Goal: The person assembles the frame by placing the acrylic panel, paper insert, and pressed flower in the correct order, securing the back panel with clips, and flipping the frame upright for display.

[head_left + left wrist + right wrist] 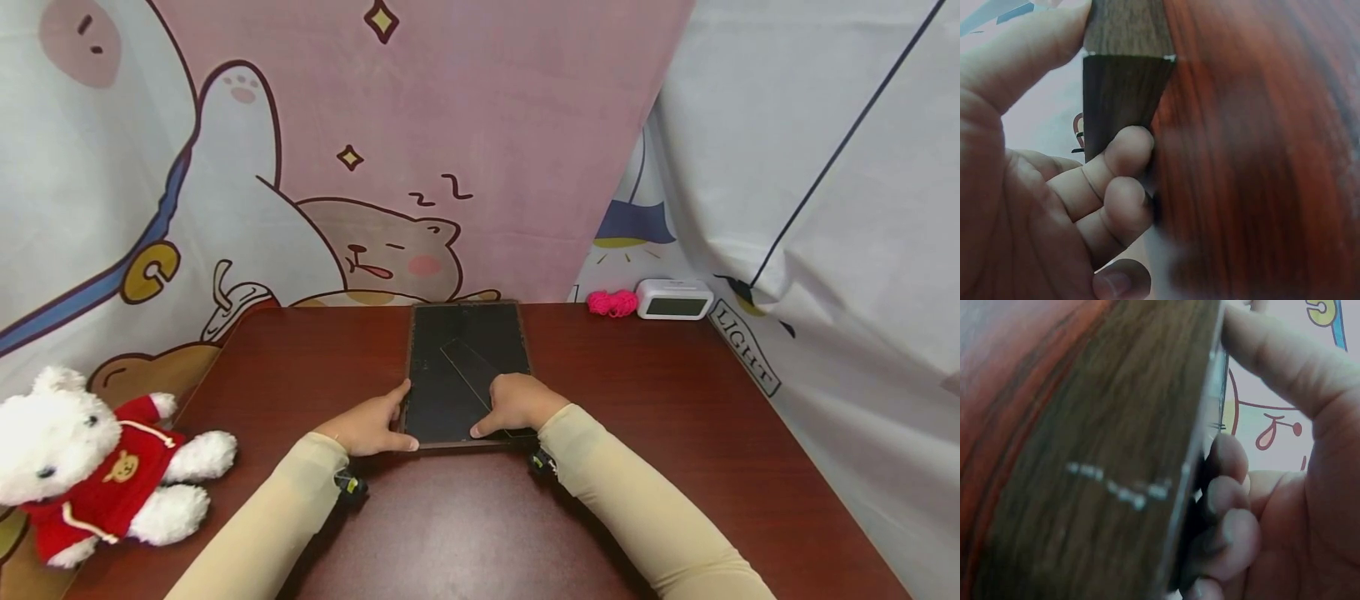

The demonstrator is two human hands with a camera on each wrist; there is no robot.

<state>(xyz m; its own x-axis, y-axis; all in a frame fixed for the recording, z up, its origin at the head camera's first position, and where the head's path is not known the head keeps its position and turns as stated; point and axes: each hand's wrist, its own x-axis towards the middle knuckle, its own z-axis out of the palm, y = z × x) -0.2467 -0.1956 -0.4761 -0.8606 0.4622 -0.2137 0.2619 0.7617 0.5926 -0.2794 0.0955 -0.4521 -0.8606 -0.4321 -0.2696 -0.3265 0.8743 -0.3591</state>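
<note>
A picture frame [429, 379] lies on the table with its black back up and a slim stand [467, 360] slanting across it. Brown wood grain covers its side, seen close in the left and right wrist views. My left hand [371, 423] holds the near left corner, thumb at the front edge; in the left wrist view its fingers [1129, 153] curl against the frame's side. Across the stand at the lower right lies my right hand [521, 402], thumb pointing left over the back. Its curled fingers [1232, 540] grip behind the near edge; their exact contact is partly hidden.
A white plush bear [67, 442] in a red hoodie sits at the left edge of the reddish-brown table [465, 525]. Pink yarn [612, 303] and a white digital clock [674, 300] stand at the back right. Printed cloth [510, 125] hangs behind the table.
</note>
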